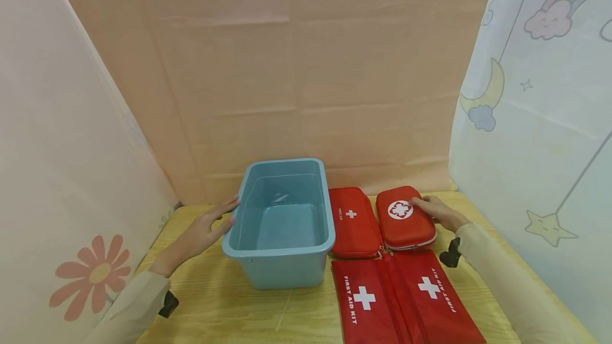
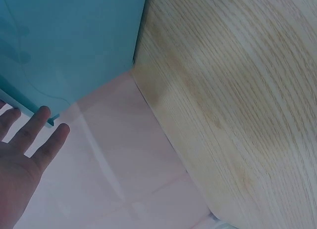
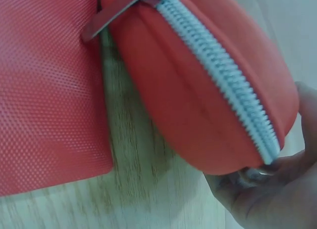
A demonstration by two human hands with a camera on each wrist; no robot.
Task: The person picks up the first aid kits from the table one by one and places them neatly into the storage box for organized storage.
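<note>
A light blue plastic bin (image 1: 279, 251) stands empty on the wooden table (image 1: 215, 301). My left hand (image 1: 223, 215) lies beside it with straight fingers that touch the bin's left rim; in the left wrist view the left hand (image 2: 29, 140) reaches the bin (image 2: 64, 41). To the right of the bin lies a red hard first aid case (image 1: 404, 219) with a white emblem. My right hand (image 1: 424, 206) grips its far right end. In the right wrist view the fingers (image 3: 277, 189) curl round the case (image 3: 198, 105) by its white zipper.
A red soft first aid pouch (image 1: 354, 222) lies between bin and case. Two flat red pouches marked FIRST AID KIT (image 1: 365, 301) (image 1: 432, 296) lie at the front. Cloth screens stand on the left, at the back and on the right.
</note>
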